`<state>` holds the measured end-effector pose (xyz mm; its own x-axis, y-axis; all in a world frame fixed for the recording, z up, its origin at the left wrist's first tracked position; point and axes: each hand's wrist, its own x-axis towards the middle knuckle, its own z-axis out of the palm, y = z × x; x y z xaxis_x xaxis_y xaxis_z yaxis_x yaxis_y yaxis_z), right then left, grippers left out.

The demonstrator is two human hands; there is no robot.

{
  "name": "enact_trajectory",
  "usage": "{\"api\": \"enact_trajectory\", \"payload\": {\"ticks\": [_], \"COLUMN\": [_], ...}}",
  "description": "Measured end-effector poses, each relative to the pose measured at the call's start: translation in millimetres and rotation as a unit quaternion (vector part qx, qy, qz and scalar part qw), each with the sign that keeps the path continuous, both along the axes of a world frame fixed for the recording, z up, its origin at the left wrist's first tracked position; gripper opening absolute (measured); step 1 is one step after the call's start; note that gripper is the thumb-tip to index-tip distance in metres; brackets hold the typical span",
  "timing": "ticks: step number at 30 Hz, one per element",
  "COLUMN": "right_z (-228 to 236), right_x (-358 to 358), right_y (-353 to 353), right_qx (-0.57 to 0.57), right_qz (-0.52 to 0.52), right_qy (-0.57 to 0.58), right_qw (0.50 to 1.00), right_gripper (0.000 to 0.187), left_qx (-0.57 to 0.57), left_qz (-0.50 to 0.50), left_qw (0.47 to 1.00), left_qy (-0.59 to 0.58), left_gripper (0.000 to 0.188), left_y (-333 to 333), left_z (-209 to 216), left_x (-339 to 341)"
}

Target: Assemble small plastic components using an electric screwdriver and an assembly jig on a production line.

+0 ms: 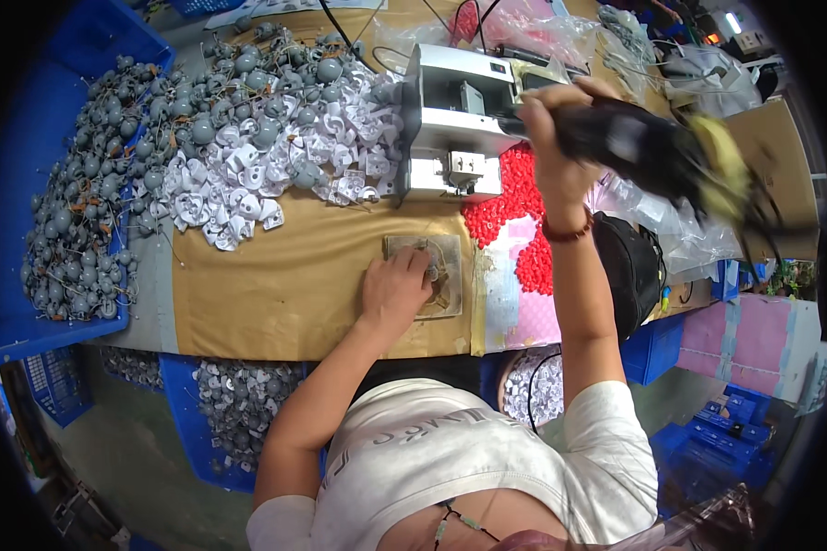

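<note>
My left hand [393, 289] presses down on a small grey part [429, 266] seated in the flat fixture plate [450, 292] on the tan bench cover [285, 275], fingers closed over it. My right hand [553, 138] is raised, clenched around a black powered driver [657, 147], well above the plate. To do this step well, I judge the part must sit flat and square in the fixture, fingertips kept off the fastening point, and the tool brought down upright. White housings [276, 174] and red caps [515, 211] lie heaped behind.
</note>
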<state>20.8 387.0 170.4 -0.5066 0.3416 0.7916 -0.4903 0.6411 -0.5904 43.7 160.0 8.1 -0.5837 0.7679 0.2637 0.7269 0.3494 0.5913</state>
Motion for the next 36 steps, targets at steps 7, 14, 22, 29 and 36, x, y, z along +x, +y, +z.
{"api": "enact_trajectory", "payload": {"ticks": [7, 14, 22, 29, 36], "right_z": [-11, -29, -33, -63, -69], "right_x": [7, -18, 56, 73, 77], "right_y": [-18, -13, -71, -81, -78], "right_qx": [-0.223, -0.255, -0.313, -0.204, -0.179], "right_qz": [0.065, 0.042, 0.113, 0.129, 0.15], "right_qy": [-0.121, -0.197, -0.275, -0.25, -0.237], "right_qw": [0.965, 0.946, 0.902, 0.938, 0.943], "right_gripper": [0.043, 0.034, 0.038, 0.064, 0.062], "left_qx": [-0.023, -0.018, -0.002, 0.002, -0.002], "left_qz": [-0.003, -0.001, 0.016, 0.018, 0.008], "left_qw": [1.0, 1.0, 1.0, 1.0, 1.0], "left_qy": [-0.014, -0.017, -0.001, 0.02, 0.011], "left_gripper": [0.036, 0.034, 0.034, 0.034, 0.034], "left_y": [0, -1, 0, 1, -1], "left_z": [3, 7, 2, 3, 1], "left_x": [-2, -2, -1, -1, -1]}}
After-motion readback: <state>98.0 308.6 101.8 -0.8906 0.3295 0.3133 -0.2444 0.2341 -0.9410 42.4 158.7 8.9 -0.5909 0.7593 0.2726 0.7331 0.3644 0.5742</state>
